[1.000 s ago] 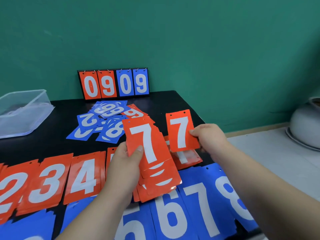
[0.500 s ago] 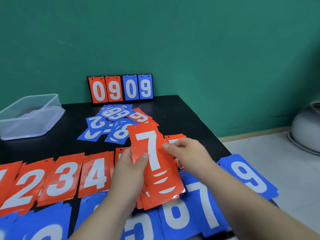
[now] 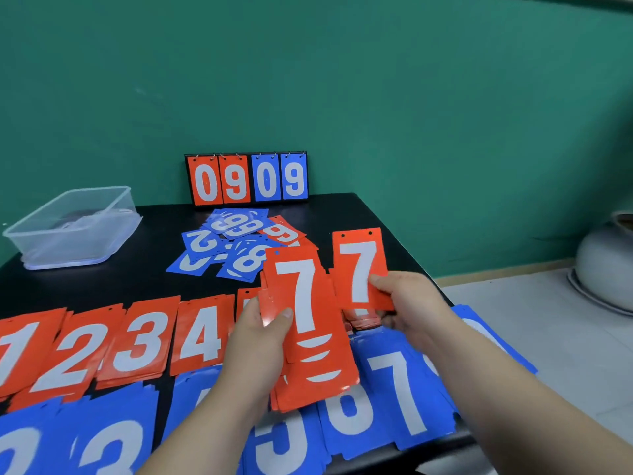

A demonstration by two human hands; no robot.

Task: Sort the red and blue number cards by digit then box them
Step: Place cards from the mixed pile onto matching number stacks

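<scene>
The single red 7 card (image 3: 359, 265) stood upright in the air, pinched at its lower right edge between the right hand's (image 3: 407, 303) thumb and fingers. Left of it, the left hand (image 3: 258, 341) gripped a fanned stack (image 3: 315, 358) of glossy red cards, thumb pressed on the top 7. Below, sorted red piles (image 3: 137, 341) and blue piles (image 3: 394, 389) lay in 2 rows, the blue reaching the black table's (image 3: 346, 214) near and right edges. Bare tabletop separated these rows from a loose heap (image 3: 239, 248) further back. A clear plastic box (image 3: 75, 228) sat far left.
</scene>
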